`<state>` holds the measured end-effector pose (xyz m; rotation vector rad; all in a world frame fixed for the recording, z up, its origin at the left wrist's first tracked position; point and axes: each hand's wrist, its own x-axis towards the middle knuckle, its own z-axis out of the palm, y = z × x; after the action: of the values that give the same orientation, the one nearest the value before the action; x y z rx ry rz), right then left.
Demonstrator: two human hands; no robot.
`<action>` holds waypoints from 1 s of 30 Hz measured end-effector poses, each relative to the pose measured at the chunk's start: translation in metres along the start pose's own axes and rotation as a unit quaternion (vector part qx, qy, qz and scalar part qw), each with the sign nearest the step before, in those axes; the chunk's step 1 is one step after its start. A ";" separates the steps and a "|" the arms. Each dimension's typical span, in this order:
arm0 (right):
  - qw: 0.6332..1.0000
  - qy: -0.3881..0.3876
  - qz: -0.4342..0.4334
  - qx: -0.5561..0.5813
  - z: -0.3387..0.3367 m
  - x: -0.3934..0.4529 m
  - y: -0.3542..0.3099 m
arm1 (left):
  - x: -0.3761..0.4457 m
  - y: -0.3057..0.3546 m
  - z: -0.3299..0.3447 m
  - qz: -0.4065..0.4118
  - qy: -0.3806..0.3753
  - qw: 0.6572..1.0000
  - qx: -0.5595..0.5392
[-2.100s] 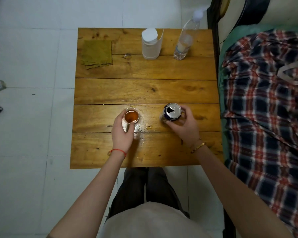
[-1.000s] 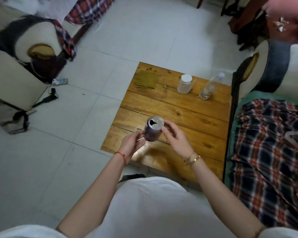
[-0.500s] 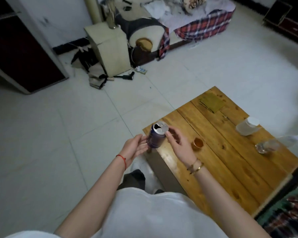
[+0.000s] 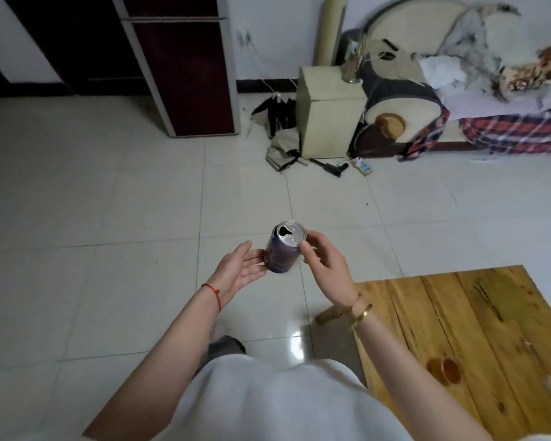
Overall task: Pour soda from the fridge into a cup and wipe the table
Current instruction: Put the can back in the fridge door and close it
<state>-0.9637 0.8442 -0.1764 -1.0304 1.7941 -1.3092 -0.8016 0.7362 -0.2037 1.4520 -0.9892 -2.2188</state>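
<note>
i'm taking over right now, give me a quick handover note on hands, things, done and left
Right hand: grips the open soda can near its top, upright, above the floor.
Left hand: open, fingers against the can's side.
Cup: holds soda, on the wooden table.
Green cloth: on the table's far part.
Done: soda poured.
Left: put the can away, wipe the table.

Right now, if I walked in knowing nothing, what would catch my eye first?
Most likely the opened soda can, held up over the tiled floor at the middle of the view: the right hand pinches its top rim while the left hand lies flat against its side. Next, the wooden table at lower right, with a small cup of amber drink standing on it.
</note>
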 end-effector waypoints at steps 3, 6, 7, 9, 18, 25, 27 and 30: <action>1.000 -0.023 -0.012 0.007 0.040 0.044 -0.015 | 0.017 0.037 -0.039 0.009 0.022 1.000 -0.014; 0.999 -0.045 -0.019 0.013 0.083 0.091 -0.036 | 0.032 0.079 -0.081 0.014 0.041 0.999 -0.025; 0.998 -0.049 -0.023 0.015 0.098 0.107 -0.043 | 0.037 0.094 -0.095 0.018 0.045 0.998 -0.026; 0.998 -0.056 -0.032 0.016 0.124 0.136 -0.056 | 0.047 0.121 -0.120 0.025 0.055 0.998 -0.029; 0.994 -0.097 -0.054 0.002 0.217 0.251 -0.106 | 0.094 0.217 -0.207 0.052 0.083 0.993 -0.068; 0.988 -0.141 -0.063 -0.023 0.272 0.342 -0.121 | 0.143 0.274 -0.256 0.066 0.112 0.988 -0.083; 0.986 -0.153 -0.066 -0.025 0.289 0.372 -0.125 | 0.160 0.294 -0.270 0.073 0.118 0.987 -0.083; 0.983 -0.168 -0.072 -0.028 0.311 0.424 -0.137 | 0.191 0.334 -0.288 0.077 0.131 0.985 -0.083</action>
<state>-0.8598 0.3115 -0.1562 -1.3457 1.5312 -1.0950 -0.6648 0.2766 -0.1738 1.4910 -0.7824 -1.8925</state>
